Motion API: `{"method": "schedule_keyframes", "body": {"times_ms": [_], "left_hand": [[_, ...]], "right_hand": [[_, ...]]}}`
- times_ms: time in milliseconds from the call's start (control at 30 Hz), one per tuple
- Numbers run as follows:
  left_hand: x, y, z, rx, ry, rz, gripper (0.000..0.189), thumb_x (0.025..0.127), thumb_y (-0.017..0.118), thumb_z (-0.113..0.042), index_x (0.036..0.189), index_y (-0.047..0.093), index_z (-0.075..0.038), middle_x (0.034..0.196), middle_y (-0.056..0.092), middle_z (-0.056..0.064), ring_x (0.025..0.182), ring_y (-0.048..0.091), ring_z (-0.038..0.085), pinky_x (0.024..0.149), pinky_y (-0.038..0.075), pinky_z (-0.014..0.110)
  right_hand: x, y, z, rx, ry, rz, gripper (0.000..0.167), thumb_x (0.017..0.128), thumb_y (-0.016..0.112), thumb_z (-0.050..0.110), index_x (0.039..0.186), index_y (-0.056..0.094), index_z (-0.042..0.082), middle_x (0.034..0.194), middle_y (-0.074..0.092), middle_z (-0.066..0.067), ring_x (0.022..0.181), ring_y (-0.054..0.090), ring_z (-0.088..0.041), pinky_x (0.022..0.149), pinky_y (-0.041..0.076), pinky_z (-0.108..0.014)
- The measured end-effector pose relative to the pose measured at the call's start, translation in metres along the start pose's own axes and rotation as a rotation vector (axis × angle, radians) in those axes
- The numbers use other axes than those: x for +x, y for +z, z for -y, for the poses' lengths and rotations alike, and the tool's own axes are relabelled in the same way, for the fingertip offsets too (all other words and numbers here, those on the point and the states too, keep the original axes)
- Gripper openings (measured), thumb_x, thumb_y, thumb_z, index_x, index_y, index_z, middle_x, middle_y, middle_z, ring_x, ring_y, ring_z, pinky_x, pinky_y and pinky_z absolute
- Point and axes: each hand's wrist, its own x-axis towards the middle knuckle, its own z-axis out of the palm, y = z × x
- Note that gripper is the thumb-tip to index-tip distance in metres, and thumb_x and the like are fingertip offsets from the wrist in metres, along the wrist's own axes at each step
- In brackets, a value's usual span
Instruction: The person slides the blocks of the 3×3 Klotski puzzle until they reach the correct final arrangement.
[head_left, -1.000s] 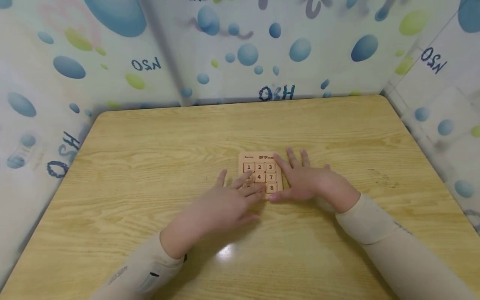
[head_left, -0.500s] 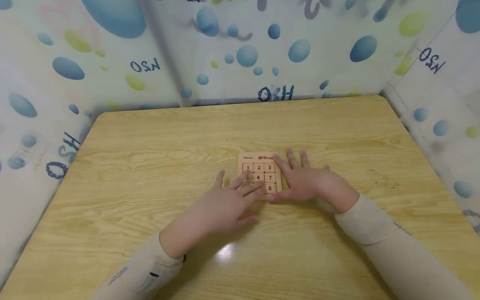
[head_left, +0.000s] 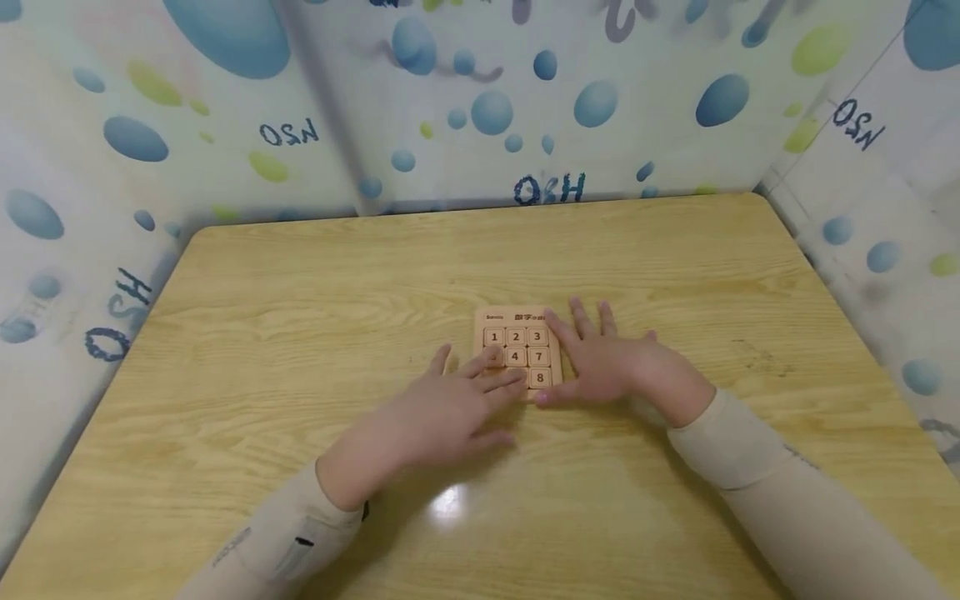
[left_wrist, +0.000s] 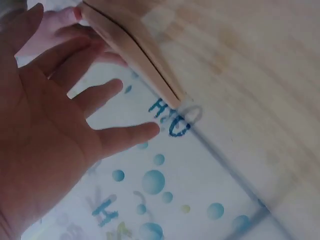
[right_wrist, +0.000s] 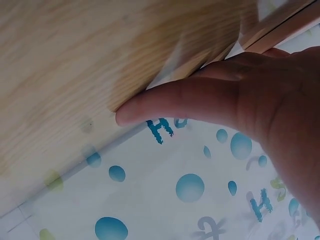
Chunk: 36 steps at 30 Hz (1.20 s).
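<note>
A wooden number slide puzzle (head_left: 504,317) lies flat on the table, its square tiles showing 1, 2, 3, 4, 7 and 8. Over its lower left my left hand (head_left: 442,412) is spread, fingertips on or just above the tiles and hiding some of them. At the right side, the index finger and thumb of my right hand (head_left: 611,362) rest by the upper and lower corners, the other fingers stretched out. In the left wrist view, the spread left hand (left_wrist: 55,120) is near the puzzle's edge (left_wrist: 137,60). The right wrist view shows the right hand (right_wrist: 280,95) beside the puzzle (right_wrist: 282,30).
The wood-grain table (head_left: 315,292) extends around the puzzle on all sides. Behind it and along both sides stand white walls (head_left: 465,158) printed with blue and green drops. A light reflection (head_left: 448,504) lies on the tabletop near the front.
Over the tiles, the left hand's fingers have shifted slightly, covering the 5 tile that showed half a second ago. The right hand keeps its place at the puzzle's side. The head view has tilted a little.
</note>
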Motion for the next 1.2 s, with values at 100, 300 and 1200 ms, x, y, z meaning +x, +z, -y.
{"method": "schedule_keyframes", "body": {"times_ms": [100,300,1200], "left_hand": [[-0.001,-0.001,0.005,0.058,-0.062,-0.032,0.071,0.107,0.051,-0.061,0.167,0.037,-0.027,0.178,0.026,-0.007,0.169,0.01,0.028,0.127,0.014,0.078],[-0.011,-0.004,0.008,0.05,-0.099,-0.004,0.067,0.107,0.052,-0.062,0.162,0.047,-0.024,0.174,0.035,-0.005,0.168,0.016,0.029,0.126,0.016,0.079],[-0.007,-0.009,0.023,0.006,-0.109,-0.019,0.073,0.107,0.053,-0.058,0.168,0.036,-0.022,0.168,0.045,0.0,0.168,0.016,0.031,0.126,0.015,0.079]], "right_hand": [[0.001,0.0,0.001,0.001,0.002,0.002,0.132,0.08,0.056,0.095,0.17,-0.015,0.032,0.176,-0.027,-0.015,0.161,-0.02,-0.053,0.1,0.004,-0.1],[-0.002,-0.002,0.003,-0.005,0.0,-0.01,0.13,0.082,0.058,0.092,0.171,-0.014,0.03,0.176,-0.026,-0.016,0.161,-0.018,-0.054,0.101,0.005,-0.1],[-0.001,0.001,0.001,0.005,-0.007,-0.006,0.13,0.081,0.057,0.093,0.171,-0.014,0.031,0.176,-0.027,-0.015,0.161,-0.02,-0.054,0.1,0.004,-0.1]]}}
